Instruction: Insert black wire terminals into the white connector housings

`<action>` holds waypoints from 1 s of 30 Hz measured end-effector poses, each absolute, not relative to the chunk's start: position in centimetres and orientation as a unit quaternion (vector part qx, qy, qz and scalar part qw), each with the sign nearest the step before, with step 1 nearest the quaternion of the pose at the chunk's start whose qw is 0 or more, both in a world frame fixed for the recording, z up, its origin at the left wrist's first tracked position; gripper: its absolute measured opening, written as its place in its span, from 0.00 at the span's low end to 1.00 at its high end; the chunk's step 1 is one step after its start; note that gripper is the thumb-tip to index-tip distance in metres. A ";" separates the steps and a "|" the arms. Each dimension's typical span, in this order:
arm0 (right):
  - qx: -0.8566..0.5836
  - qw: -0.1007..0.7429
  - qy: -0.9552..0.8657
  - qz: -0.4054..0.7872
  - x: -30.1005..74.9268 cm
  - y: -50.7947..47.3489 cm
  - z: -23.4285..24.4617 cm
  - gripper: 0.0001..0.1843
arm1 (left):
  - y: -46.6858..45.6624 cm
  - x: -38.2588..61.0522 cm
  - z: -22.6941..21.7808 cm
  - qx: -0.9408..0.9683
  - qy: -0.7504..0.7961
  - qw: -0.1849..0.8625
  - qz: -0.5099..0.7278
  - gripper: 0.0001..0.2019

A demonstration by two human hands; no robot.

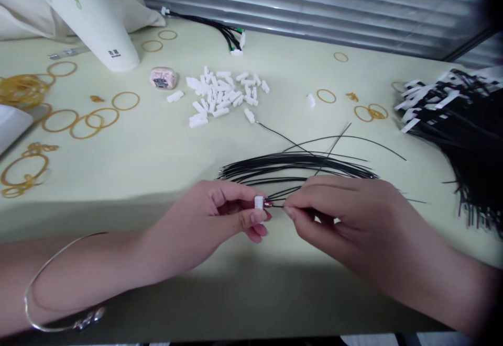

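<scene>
Left grip [204,225]: almost closed, thumb and forefinger pinching a white connector housing [258,203].
Right grip [338,215]: almost closed, fingertips pinching a black wire [277,205] close to the housing; whether the wire has entered it is hidden.
Housing: held between the hands, above the surface [118,163].
Unjoined: a pile of loose white housings [222,92] and a spread of black wires [294,165].
Joined, apparently: a heap of white-ended black wires [459,126] at right and a small wired bunch [220,29] at the back.
</scene>
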State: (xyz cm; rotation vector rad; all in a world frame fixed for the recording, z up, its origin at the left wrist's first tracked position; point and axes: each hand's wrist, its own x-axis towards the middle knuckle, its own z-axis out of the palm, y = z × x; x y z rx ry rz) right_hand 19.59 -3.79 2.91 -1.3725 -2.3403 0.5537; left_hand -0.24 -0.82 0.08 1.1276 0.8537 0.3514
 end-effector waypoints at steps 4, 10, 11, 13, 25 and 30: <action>-0.494 0.176 -0.826 0.206 19.7 -3.8 3.0 0.09 | -0.8 -0.2 0.0 0.524 0.386 0.742 0.159 0.06; -0.492 0.169 -0.825 0.221 19.6 -3.6 3.0 0.08 | -0.8 -0.3 0.1 0.523 0.387 0.743 0.157 0.06; -0.494 0.169 -0.823 0.224 19.6 -3.6 3.0 0.08 | -0.8 -0.3 0.1 0.524 0.388 0.742 0.156 0.06; -0.492 0.168 -0.823 0.229 19.5 -3.5 2.9 0.08 | -0.8 -0.3 0.1 0.528 0.389 0.739 0.156 0.06; -0.464 0.133 -0.876 0.006 19.8 -5.1 3.4 0.11 | -1.0 -0.3 0.0 0.529 0.395 0.735 0.158 0.05; -0.471 0.164 -0.866 0.044 19.9 -4.1 3.6 0.16 | -1.0 -0.4 0.1 0.527 0.389 0.737 0.166 0.06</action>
